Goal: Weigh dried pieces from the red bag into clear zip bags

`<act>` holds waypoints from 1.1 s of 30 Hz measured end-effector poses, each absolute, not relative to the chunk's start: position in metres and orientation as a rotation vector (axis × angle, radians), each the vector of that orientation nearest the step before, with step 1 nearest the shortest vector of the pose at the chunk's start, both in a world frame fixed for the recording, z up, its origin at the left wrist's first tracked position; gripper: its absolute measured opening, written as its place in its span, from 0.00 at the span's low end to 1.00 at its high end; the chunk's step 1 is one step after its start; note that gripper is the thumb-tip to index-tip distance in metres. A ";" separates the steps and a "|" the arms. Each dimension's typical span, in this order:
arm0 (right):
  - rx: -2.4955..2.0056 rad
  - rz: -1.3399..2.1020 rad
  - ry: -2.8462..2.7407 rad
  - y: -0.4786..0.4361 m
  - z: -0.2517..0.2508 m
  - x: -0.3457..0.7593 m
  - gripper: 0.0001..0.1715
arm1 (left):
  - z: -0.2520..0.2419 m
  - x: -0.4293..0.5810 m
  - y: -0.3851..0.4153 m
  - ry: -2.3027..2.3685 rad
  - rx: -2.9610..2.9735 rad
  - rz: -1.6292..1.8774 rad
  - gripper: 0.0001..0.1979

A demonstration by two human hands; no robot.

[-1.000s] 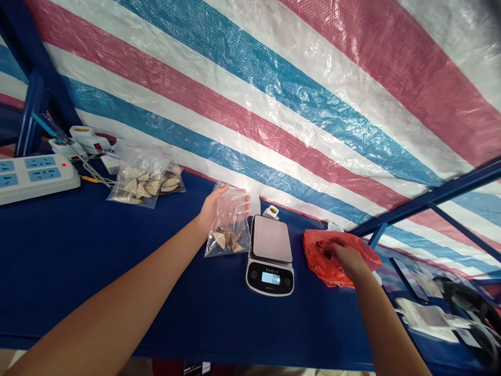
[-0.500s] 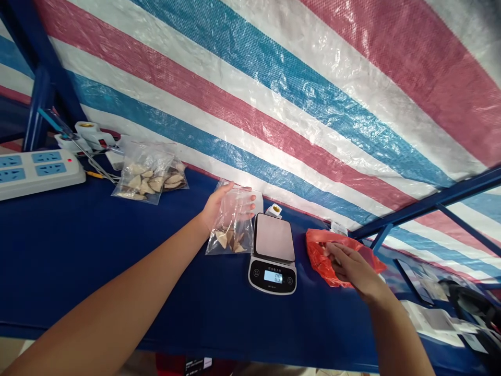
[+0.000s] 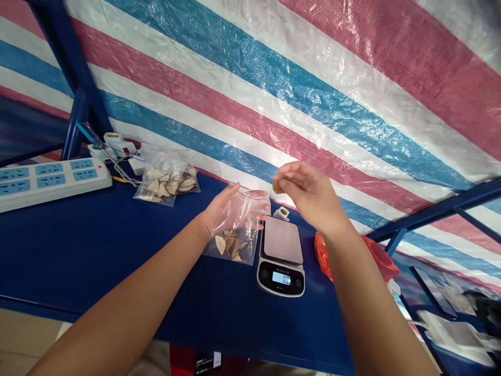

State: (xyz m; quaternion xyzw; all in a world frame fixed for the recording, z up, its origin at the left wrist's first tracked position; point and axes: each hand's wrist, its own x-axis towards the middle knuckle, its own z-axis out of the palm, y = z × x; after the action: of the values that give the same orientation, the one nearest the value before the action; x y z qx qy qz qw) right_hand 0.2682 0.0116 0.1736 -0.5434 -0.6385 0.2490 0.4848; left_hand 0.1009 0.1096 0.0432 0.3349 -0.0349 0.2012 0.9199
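My left hand (image 3: pixel 219 211) holds open the mouth of a small clear plastic bag (image 3: pixel 238 230) with several tan wedge-shaped pieces in its bottom, standing on the blue table (image 3: pixel 78 240). My right hand (image 3: pixel 305 196) hovers just above and right of the bag's mouth, its fingers pinched on a small brown piece (image 3: pixel 277 186). Below the right hand sits a small digital kitchen scale (image 3: pixel 282 256) with a lit display. A red plastic bag (image 3: pixel 376 256) lies to the right, partly hidden by my right forearm.
A second clear bag of tan pieces (image 3: pixel 166 180) lies at the back left. A white power strip (image 3: pixel 47 177) lies far left, with a white tool and wires (image 3: pixel 113 146) behind it. A striped tarp (image 3: pixel 274 78) backs the table. Blue frame bars stand at both sides.
My right hand left the red bag and rose leftward to above the clear bag, now pinching a small brown piece. The left hand kept hold of the clear bag.
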 end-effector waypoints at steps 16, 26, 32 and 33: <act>-1.221 -0.261 -1.270 -0.055 0.207 0.295 0.06 | 0.128 0.172 0.086 -0.104 1.615 0.797 0.40; -1.656 -0.074 -0.626 -0.191 0.090 0.342 0.16 | 0.081 0.167 0.051 -0.148 2.072 0.747 0.47; -1.682 0.217 -0.484 -0.201 0.013 0.332 0.24 | 0.037 0.130 0.110 0.584 1.620 1.336 0.26; -1.667 0.233 -0.441 -0.198 0.005 0.329 0.25 | 0.024 0.130 0.115 0.721 1.611 1.311 0.24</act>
State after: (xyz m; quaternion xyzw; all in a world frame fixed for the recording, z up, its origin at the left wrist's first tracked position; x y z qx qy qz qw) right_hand 0.3294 -0.1982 0.0046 -0.7322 -0.1939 0.1023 0.6449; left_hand 0.1295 0.1151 0.0237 0.6529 0.2922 0.5311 0.4542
